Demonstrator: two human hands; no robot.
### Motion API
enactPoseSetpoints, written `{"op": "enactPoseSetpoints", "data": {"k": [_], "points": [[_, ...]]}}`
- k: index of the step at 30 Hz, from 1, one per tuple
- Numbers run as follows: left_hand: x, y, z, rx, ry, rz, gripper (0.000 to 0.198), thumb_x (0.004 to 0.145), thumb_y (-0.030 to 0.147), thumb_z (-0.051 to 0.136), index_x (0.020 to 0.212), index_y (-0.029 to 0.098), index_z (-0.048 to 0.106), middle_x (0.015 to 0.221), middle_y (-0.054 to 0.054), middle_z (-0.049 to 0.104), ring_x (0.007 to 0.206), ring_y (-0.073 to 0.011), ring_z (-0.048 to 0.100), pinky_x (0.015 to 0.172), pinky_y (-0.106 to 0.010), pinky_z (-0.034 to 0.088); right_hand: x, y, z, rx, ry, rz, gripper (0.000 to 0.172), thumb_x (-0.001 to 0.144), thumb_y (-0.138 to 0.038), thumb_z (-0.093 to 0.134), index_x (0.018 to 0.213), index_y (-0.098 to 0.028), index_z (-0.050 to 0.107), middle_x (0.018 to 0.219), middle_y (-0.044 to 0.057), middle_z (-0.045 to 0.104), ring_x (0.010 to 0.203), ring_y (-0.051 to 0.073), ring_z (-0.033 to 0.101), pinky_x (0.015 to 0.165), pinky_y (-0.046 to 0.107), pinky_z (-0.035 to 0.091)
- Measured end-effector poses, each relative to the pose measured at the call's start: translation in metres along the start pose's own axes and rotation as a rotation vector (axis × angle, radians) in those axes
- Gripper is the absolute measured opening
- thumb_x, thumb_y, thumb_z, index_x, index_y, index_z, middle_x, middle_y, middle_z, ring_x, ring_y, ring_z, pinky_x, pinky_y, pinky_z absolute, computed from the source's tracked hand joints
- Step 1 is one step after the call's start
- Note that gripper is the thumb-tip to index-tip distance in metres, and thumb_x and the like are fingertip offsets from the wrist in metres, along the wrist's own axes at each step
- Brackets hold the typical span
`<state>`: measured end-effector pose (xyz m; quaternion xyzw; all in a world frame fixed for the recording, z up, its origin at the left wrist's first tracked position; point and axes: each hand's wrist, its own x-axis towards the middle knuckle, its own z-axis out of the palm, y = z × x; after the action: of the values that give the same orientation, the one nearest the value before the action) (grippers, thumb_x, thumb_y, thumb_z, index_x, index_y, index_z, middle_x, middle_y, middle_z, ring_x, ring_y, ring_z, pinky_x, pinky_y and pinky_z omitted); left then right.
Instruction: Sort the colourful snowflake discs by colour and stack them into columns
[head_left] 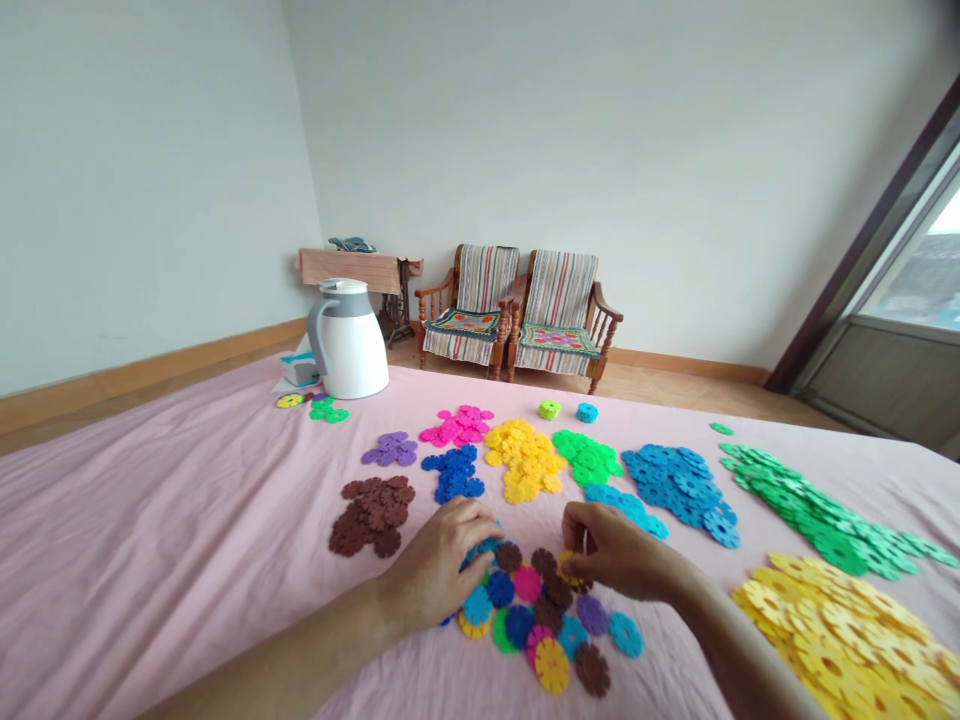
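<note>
My left hand [441, 562] rests over a mixed cluster of plastic snowflake discs [525, 610], its fingers on a blue disc [476, 555] partly hidden beneath them. My right hand [609, 550] pinches a yellow disc [570, 568] between thumb and fingers, just above brown discs [551, 585]. Sorted heaps surround the hands: brown [373, 515], blue [454, 473], yellow [523, 460], and light blue [626, 510] closest. Farther out lie purple [388, 449], pink [456, 427], green [587, 458], and darker blue [681, 492] discs. Large green [825, 515] and yellow [844, 630] heaps lie at right.
A pink sheet [187, 530] covers the surface under the discs. At its far edge stand a white-and-grey insulated jug [349, 340] and a small box [300, 369]. Beyond are a wood floor, two striped wooden armchairs [510, 315], a sewing table [360, 272], and a window [907, 270].
</note>
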<state>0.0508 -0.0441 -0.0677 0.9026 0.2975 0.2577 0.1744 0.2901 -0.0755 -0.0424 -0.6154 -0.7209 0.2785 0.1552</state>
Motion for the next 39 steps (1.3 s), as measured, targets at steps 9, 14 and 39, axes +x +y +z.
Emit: {"op": "enactPoseSetpoints", "data": {"k": [9, 14, 39], "points": [[0.000, 0.000, 0.000, 0.001, 0.003, 0.011, 0.021, 0.083, 0.013, 0.051, 0.099, 0.020, 0.062, 0.098, -0.005, 0.059, 0.096, -0.0186, 0.052, 0.086, -0.033, 0.043, 0.015, 0.005, 0.003, 0.331, 0.229, -0.002, 0.004, 0.072, -0.022, 0.052, 0.072, -0.019, 0.049, 0.063, -0.001, 0.060, 0.056, 0.012, 0.059, 0.050, 0.021, 0.042], [0.000, 0.000, -0.001, 0.001, -0.001, 0.012, 0.021, 0.083, 0.014, 0.051, 0.100, 0.020, 0.062, 0.098, -0.005, 0.059, 0.096, -0.0187, 0.052, 0.086, -0.033, 0.043, 0.018, 0.011, 0.004, 0.315, 0.317, -0.003, 0.010, 0.075, -0.028, 0.051, 0.077, -0.018, 0.053, 0.070, 0.000, 0.061, 0.059, 0.013, 0.062, 0.052, 0.023, 0.042], [0.002, 0.016, -0.008, -0.110, 0.077, -0.022, 0.017, 0.084, 0.027, 0.058, 0.098, 0.019, 0.061, 0.093, -0.004, 0.063, 0.094, -0.0182, 0.055, 0.085, -0.031, 0.043, 0.006, -0.032, 0.030, 0.317, 0.157, -0.202, 0.009, 0.071, -0.012, 0.053, 0.072, -0.019, 0.047, 0.064, -0.004, 0.055, 0.058, 0.008, 0.049, 0.053, 0.019, 0.036]]}}
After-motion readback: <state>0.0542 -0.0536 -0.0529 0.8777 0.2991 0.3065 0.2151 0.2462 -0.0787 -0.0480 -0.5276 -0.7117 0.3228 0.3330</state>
